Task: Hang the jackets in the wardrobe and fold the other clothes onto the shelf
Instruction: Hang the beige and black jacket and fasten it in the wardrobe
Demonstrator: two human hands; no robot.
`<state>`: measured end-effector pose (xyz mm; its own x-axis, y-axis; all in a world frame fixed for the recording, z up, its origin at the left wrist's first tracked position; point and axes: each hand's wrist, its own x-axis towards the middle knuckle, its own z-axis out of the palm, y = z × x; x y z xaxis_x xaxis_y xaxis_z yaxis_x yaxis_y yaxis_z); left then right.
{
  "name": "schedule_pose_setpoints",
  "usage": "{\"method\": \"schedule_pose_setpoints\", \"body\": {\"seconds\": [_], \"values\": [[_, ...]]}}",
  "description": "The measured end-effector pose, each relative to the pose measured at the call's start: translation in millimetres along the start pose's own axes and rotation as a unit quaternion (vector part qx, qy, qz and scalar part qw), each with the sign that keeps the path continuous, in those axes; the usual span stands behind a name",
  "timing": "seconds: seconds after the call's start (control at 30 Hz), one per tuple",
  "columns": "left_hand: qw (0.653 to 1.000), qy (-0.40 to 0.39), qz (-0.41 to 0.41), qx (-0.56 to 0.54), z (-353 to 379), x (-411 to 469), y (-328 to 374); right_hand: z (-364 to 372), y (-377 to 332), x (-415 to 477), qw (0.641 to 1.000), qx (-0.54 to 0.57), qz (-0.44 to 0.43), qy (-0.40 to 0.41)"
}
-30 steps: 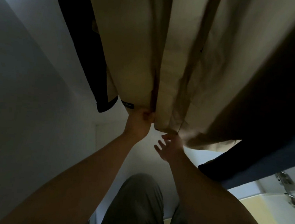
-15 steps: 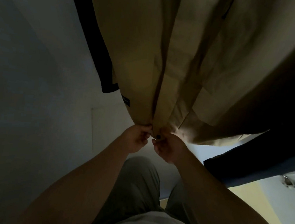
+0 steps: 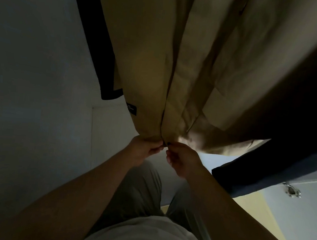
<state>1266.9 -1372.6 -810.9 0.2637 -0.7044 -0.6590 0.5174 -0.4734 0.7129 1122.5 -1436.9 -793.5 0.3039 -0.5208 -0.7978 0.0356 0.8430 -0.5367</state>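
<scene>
Head view shows a beige jacket (image 3: 151, 58) already hanging, filling the upper centre of the frame. At its bottom hem the left hand (image 3: 143, 151) grips one front edge and the right hand (image 3: 181, 160) pinches the other, likely fastening it. Folding isn't visible; presumably that remains.

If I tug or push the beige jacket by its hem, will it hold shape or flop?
Probably floppy: the jacket hangs in soft folds and bunches where the left hand grips its hem. Likely light, since the right hand manages its edge with a fingertip pinch. Pushed, it may swing into the dark garment beside it.
</scene>
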Motion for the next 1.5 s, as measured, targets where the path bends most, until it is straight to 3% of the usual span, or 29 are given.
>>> {"method": "schedule_pose_setpoints", "body": {"seconds": [0.1, 0.3, 0.57, 0.87, 1.1, 1.37, 1.5], "values": [[1.0, 0.015, 0.002, -0.026, -1, -3, 0, -1, -2, 1, 0.996, 0.073, 0.048, 0.001], [0.997, 0.05, 0.043, 0.04, 4, -10, -8, 0, 3, -3, 0.991, 0.107, 0.074, -0.006], [0.997, 0.029, 0.064, 0.031, 5, -9, -7, 3, 12, -4, 0.999, 0.03, 0.034, 0.01], [0.988, 0.024, 0.077, 0.13, 8, -14, -4, 10, 4, -4, 0.998, -0.026, -0.001, 0.05], [0.991, 0.069, 0.073, 0.089, 11, -11, -5, -3, 2, -2, 0.995, 0.07, 0.056, 0.036], [0.959, 0.091, 0.13, 0.233, 11, -8, -7, 5, 5, -1, 0.998, 0.041, 0.039, 0.016], [0.937, 0.06, 0.14, 0.315, 9, -8, -4, 11, 4, -3, 0.999, 0.024, 0.024, 0.019]]}}
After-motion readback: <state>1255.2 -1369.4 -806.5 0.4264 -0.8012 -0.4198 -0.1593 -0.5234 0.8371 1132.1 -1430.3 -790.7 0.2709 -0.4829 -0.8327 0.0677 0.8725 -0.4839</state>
